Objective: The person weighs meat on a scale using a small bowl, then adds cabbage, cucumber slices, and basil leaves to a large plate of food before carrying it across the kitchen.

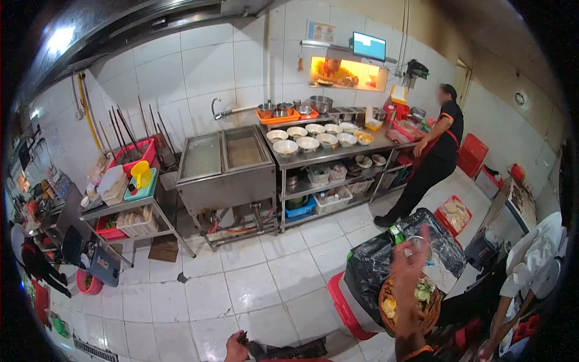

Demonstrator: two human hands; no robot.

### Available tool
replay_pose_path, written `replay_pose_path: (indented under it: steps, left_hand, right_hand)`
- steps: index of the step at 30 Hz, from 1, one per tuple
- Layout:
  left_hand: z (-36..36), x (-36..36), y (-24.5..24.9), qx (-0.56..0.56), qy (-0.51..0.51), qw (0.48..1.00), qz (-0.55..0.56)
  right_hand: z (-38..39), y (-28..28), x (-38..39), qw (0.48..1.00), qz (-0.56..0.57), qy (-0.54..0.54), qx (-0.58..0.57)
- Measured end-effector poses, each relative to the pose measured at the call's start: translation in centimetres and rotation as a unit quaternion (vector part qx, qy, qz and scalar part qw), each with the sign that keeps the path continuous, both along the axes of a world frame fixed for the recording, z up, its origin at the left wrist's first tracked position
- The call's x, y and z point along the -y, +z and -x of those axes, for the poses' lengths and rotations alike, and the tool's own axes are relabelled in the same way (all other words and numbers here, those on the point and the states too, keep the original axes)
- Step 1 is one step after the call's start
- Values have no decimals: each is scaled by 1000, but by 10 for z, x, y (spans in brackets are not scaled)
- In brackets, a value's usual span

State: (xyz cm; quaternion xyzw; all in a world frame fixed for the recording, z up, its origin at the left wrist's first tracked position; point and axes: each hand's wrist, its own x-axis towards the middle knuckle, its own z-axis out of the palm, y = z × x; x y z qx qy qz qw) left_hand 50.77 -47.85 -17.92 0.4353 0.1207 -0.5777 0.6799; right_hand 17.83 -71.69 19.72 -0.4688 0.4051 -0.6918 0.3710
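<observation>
Right hand [409,274]: grip pinched on small clear cup [417,245], raised above scrap bowl [429,309] beside black-lined bin [371,268]. Left hand [236,348]: grip cannot be told.

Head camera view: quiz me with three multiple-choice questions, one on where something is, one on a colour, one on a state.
1. Where is the person's right hand?
A) up in front of the scrap basket by the black-lined bin
B) inside the steel tank
C) flat on the floor tiles

2. What colour is the tray under the metal pots at the back of the counter?
A) blue
B) orange
C) green

3. What state is the wall screen in?
A) dark
B) covered
C) lit

Answers:
1 A: the hand shows in front of the basket, next to the bin.
2 B: the tray's edge is orange beneath the pots.
3 C: the screen glows blue and white.
</observation>
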Motion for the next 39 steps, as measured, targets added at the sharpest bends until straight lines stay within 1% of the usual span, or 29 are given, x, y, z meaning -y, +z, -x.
replay_pose_path:
  steps: [1,2,3,4,5,6,7,9,12,13,14,15,17,19,20,21,22,23,24,25,26,27,28,29,30,34,36,37,39]
  left_hand:
    - [-5,-4,4,68,13,996,-59]
    - [-10,-12,14,175,-49,983,-42]
    - [-19,-19,21,281,-108,953,-24]
    - [-32,-24,22,284,-107,953,-17]
    - [-47,-32,18,439,-149,886,-26]
    - [-66,-41,11,581,-186,792,-36]
    - [-88,-51,-2,585,-187,789,-32]
    - [-118,-63,-32,551,-157,819,-22]
    - [-160,-74,-45,510,-151,846,-21]
    - [-179,-71,-67,507,-140,850,-36]
    - [-198,-60,-92,274,-89,957,43]
    - [-212,-72,-111,26,-16,992,127]
    - [-213,-52,-54,-113,38,988,95]
    - [-222,-36,-23,-87,63,993,53]
    - [-224,-33,-5,57,-3,998,18]
    - [-231,-30,20,65,1,998,7]
    - [-238,-25,44,74,5,997,-5]
    - [-246,-26,65,-44,85,995,24]
    - [-257,-34,65,-73,95,990,78]
    - [-267,-42,69,-91,124,986,68]
    - [-276,-51,81,-104,140,983,66]
    - [-288,-59,92,-117,154,979,67]
    - [-300,-76,89,-114,184,974,69]
    - [-312,-97,84,-129,197,958,164]
    - [-324,-115,80,-137,207,934,257]
    - [-374,-182,72,-103,288,902,306]
    - [-412,-209,78,-88,339,926,143]
    - [-431,-226,84,-78,358,919,145]
    - [-469,-253,94,-58,374,915,138]
  right_hand:
    - [-19,-15,-2,998,-21,31,-43]
    - [-36,-29,-3,993,-43,63,-87]
    - [-51,-42,-3,994,-37,62,-87]
    - [-69,-54,-2,987,-49,108,-111]
    - [-89,-64,-3,977,-63,153,-133]
    - [-111,-70,-7,978,-60,149,-129]
    - [-134,-75,-10,976,-58,143,-152]
    - [-174,-87,-12,972,-52,138,-184]
    - [-229,-105,-26,945,-78,199,-247]
    - [-246,-107,-33,940,-80,217,-249]
    - [-264,-111,-40,914,-64,253,-312]
    - [-284,-118,-45,880,-43,294,-372]
    - [-325,-142,-55,839,-56,374,-390]
    - [-364,-159,-61,788,-67,450,-416]
    - [-387,-167,-69,746,-14,491,-448]
    - [-410,-173,-75,703,42,530,-473]
    - [-435,-178,-79,628,72,589,-504]
    - [-457,-186,-87,605,77,617,-497]
    - [-484,-193,-97,558,171,642,-497]
    - [-512,-199,-107,508,265,659,-487]
    - [-537,-207,-115,457,313,692,-463]
    - [-563,-213,-124,436,327,707,-450]
    - [-586,-220,-135,383,365,726,-438]
    - [-609,-229,-147,330,402,741,-425]
    - [-631,-246,-162,348,386,770,-370]
    - [-725,-252,-224,275,473,777,-313]
    - [-774,-248,-260,272,495,773,-287]
    - [-798,-243,-278,259,506,777,-272]
    - [-844,-235,-308,254,431,809,-309]
